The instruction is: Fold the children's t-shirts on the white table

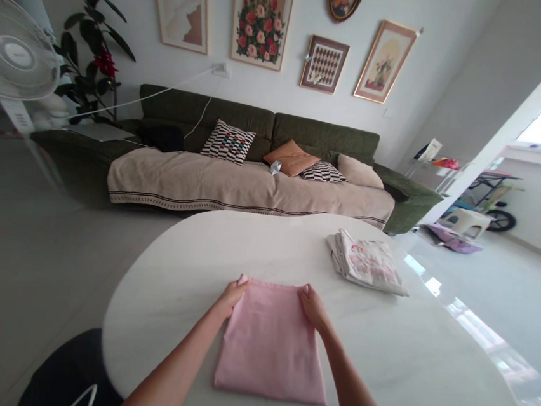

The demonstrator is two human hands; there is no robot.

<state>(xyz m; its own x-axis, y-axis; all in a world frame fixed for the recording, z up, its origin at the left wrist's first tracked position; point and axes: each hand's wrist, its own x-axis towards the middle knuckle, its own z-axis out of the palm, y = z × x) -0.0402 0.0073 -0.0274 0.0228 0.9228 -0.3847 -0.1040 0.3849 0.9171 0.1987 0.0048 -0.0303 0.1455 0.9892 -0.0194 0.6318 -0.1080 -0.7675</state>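
A folded pink cloth [270,343] lies flat on the white oval table [188,265] in front of me. My left hand [231,297] grips its far left corner, fingers curled over the edge. My right hand [314,307] pinches the far right corner in the same way. Both forearms reach forward along the cloth's two sides. A folded white garment with pink print [366,262] rests on the table further away to the right, apart from both hands.
Beyond the table stands a green sofa [325,135] with a beige throw and several cushions. A standing fan [15,44] and a potted plant [88,38] are at the left. A dark chair [70,372] sits at the table's near left edge.
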